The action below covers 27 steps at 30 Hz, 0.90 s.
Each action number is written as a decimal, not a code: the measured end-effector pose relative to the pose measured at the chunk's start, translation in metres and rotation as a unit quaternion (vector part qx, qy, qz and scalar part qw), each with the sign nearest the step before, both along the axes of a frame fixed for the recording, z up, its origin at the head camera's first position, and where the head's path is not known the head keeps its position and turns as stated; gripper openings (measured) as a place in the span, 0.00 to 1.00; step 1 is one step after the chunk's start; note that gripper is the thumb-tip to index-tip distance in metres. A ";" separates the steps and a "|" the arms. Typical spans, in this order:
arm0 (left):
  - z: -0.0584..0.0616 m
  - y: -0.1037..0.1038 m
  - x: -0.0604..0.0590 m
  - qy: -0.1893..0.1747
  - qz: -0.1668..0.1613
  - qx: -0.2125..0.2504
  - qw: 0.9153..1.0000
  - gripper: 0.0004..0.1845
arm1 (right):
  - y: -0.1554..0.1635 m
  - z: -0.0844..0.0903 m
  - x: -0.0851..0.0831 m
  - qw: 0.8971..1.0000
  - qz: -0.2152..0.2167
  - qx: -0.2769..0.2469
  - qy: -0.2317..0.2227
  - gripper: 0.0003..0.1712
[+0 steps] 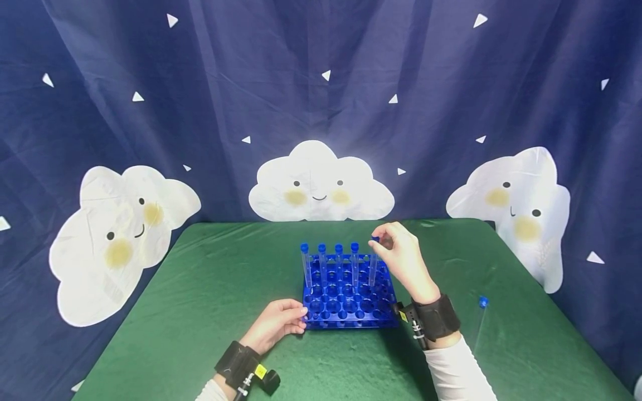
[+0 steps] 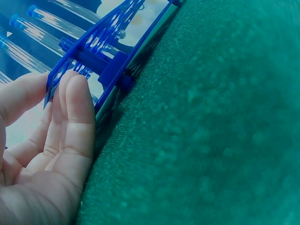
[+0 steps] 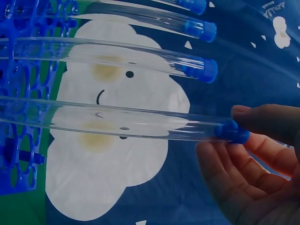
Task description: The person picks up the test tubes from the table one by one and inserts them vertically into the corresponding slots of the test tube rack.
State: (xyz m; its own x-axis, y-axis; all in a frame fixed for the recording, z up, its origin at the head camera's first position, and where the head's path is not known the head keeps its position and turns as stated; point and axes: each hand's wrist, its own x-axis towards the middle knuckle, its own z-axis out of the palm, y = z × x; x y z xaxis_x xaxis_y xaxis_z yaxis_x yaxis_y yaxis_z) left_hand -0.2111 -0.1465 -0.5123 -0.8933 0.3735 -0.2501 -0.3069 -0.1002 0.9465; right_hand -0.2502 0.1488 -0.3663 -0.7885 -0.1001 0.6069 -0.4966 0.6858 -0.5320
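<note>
A: Nearest the person, the left hand [image 1: 277, 324] rests with nearly straight fingers against the front left corner of the blue rack [image 1: 346, 312], bracing it on the green table [image 1: 200, 289]; it grips nothing.

B: The right hand [image 1: 401, 256] pinches the blue cap of a clear tube [image 1: 373, 267] between thumb and fingertips. That tube stands upright in the back row, rightmost of five. It looks part-seated.

A: Judged step: seating or lifting that fifth tube; which one, the views cannot tell. The next move calls for a straight vertical travel, rack held steady.

B: The four neighbouring tubes [image 1: 328, 262] stand just beside on the left, so a tilt could knock them. One spare tube [image 1: 480, 317] lies on the table, well apart to the right. Behind hangs a navy curtain [image 1: 200, 111] with cloud faces
</note>
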 end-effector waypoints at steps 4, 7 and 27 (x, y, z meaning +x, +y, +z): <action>0.000 0.000 0.000 0.002 0.000 -0.003 1.000 0.07 | 0.000 -0.001 0.000 0.999 0.006 0.017 -0.029 0.09; -0.001 0.001 -0.001 0.003 0.000 -0.005 1.000 0.07 | 0.001 -0.001 -0.001 0.999 0.008 0.028 -0.045 0.09; -0.001 0.000 0.000 0.010 -0.005 0.001 1.000 0.06 | 0.003 -0.003 -0.002 0.997 0.018 0.043 -0.063 0.08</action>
State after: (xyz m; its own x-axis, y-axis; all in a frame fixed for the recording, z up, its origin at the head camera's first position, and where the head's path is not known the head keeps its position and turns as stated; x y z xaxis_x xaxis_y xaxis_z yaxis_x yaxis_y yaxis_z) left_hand -0.2114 -0.1463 -0.5138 -0.8944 0.3828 -0.2315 -0.2889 -0.0991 0.9522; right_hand -0.2527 0.1519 -0.3689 -0.8528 -0.1770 0.4914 -0.4549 0.7139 -0.5323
